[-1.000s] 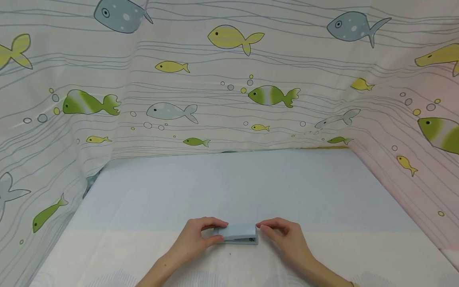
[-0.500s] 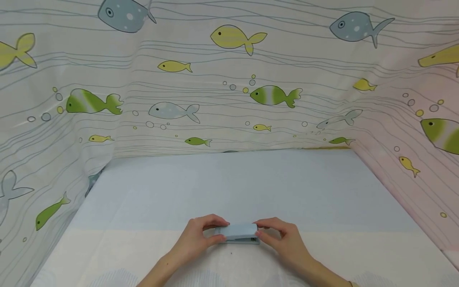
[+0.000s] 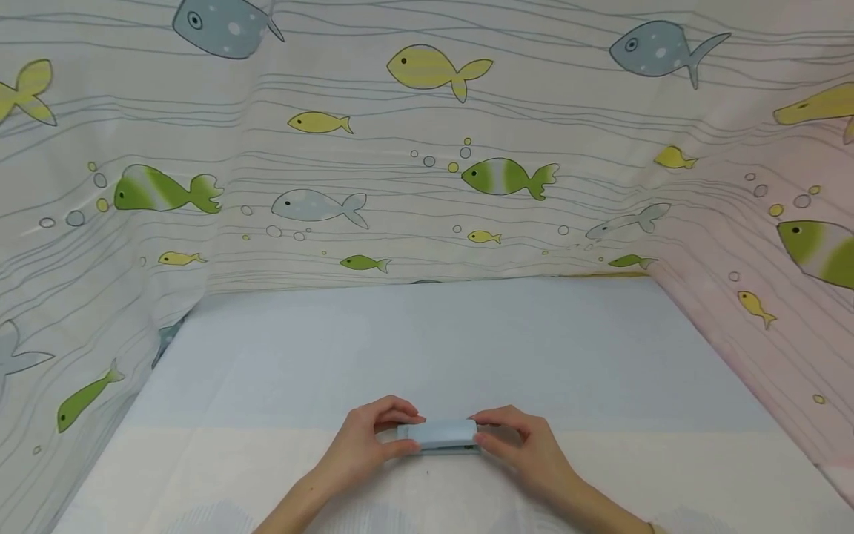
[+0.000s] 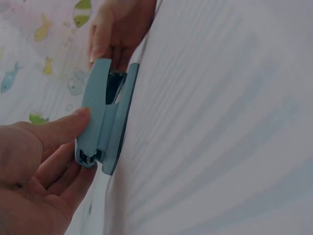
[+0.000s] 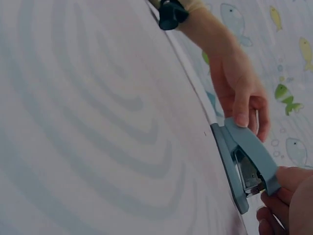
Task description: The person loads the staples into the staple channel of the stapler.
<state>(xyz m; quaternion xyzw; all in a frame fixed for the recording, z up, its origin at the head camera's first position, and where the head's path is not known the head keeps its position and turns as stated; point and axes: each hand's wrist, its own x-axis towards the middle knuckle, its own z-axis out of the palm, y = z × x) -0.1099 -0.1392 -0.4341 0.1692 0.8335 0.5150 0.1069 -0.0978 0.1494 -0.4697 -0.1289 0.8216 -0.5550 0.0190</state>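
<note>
A light blue stapler (image 3: pixel 440 435) lies sideways on the cloth in front of me. My left hand (image 3: pixel 360 437) grips its rear, hinged end, thumb on the near side and fingers on the far side. At the front end, my right hand (image 3: pixel 527 445) pinches the upper arm between thumb and fingers. In the right wrist view the stapler (image 5: pixel 254 149) shows its upper arm raised from the base, with the metal staple track in the gap. The left wrist view has the thumb of my left hand (image 4: pixel 44 156) against the upper arm near the hinge.
The surface has a pale blue and cream cloth (image 3: pixel 427 348) over it. Fish-print curtains (image 3: pixel 400 178) hang at the back and both sides. Just in front of the stapler is a tiny dark speck (image 3: pixel 428 472).
My right hand has moved left from just beside the stapler's front end and taken hold of it. My left hand keeps its grip. The front gap looks narrower in the head view.
</note>
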